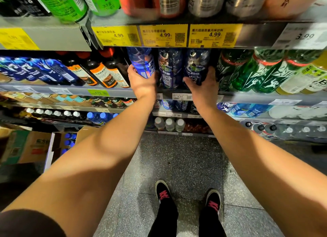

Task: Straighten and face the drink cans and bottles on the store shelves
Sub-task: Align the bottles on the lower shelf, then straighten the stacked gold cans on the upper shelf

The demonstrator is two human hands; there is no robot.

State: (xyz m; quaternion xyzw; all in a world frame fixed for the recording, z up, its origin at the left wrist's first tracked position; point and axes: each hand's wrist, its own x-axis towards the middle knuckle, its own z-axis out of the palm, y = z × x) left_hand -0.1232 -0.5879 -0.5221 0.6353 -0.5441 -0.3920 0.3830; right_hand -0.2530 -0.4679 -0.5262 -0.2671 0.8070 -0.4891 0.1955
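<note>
One head-worn wide-angle cam, no 2nd view. It looked fwd and steeply down from the person's head, facing the store shelves (113,93) at about arm's reach. Top shelf edge w/ yellow price tags (163,35) sat close under the lens; the floor (192,157) and both shoes (163,192) filled the bottom. Edges bowed from lens distortion; the top row was blurred.

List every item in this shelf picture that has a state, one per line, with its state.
Left hand: grips the bright blue bottle.
Right hand: wraps the dark blue bottle.
Middle bottle: upright, untouched.
Green bottles: standing in a row.
Cardboard box: open, holding blue-capped bottles.
</note>
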